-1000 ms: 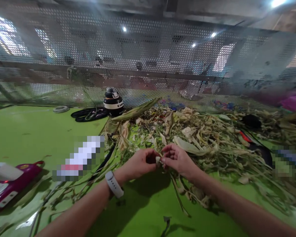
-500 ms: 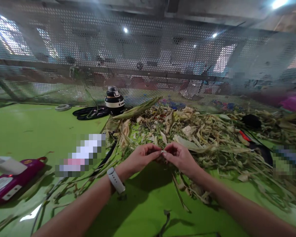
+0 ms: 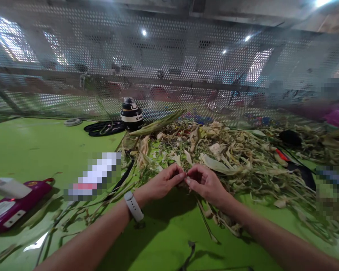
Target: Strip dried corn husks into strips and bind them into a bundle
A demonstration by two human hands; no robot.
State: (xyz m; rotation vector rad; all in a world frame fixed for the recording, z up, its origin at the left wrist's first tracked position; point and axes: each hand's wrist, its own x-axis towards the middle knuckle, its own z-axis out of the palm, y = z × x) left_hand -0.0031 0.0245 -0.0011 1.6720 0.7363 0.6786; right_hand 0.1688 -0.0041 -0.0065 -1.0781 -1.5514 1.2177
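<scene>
My left hand, with a white band on its wrist, is closed in a pinch at the middle of the view. My right hand pinches right beside it, the fingertips of both almost touching. Something small and pale shows between the fingertips, too small to name. Just beyond both hands lies a wide heap of dried husks and stalks on the green table. A long pale husk is just past my right hand.
A black bottle with a white band stands at the back beside a coiled black strap. At the left lie a purple power strip and a pixelated, bright object. Behind rises a perforated metal screen.
My fingertips have shifted slightly against each other, and the pale bit between them shows less. The forearms have hardly moved.
</scene>
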